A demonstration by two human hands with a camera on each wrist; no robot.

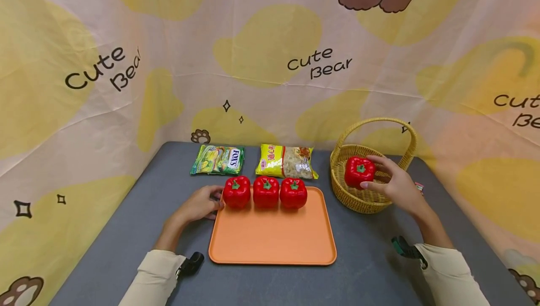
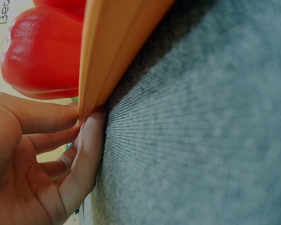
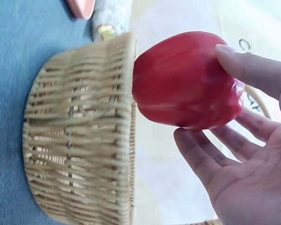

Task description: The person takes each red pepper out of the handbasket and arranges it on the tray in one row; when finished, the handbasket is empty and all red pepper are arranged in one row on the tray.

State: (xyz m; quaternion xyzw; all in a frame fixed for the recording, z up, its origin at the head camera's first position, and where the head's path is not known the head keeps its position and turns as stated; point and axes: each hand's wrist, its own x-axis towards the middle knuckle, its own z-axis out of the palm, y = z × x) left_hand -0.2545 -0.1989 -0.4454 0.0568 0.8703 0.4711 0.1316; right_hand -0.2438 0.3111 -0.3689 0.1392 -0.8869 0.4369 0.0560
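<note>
In the head view my right hand (image 1: 396, 185) holds a red bell pepper (image 1: 358, 174) with a green stem over the wicker basket (image 1: 356, 204). The right wrist view shows thumb and fingers on opposite sides of this pepper (image 3: 182, 82), level with the basket's rim (image 3: 126, 117). At the upper left corner of an orange tray (image 1: 272, 238), my left hand (image 1: 202, 203) pinches the edge, seen close up in the left wrist view (image 2: 91, 89). Along the tray's far side sit three more red bell peppers (image 1: 266, 192) in a row, the leftmost right beside my left fingers.
Behind the tray lie a green FOX'S packet (image 1: 217, 160) and a yellow bag with a clear window (image 1: 287, 161). The basket's tall handle (image 1: 377, 120) arches above it. A small wrapped item (image 1: 419, 187) lies right of the basket. A printed cloth (image 1: 253, 62) backs the grey table (image 1: 363, 268).
</note>
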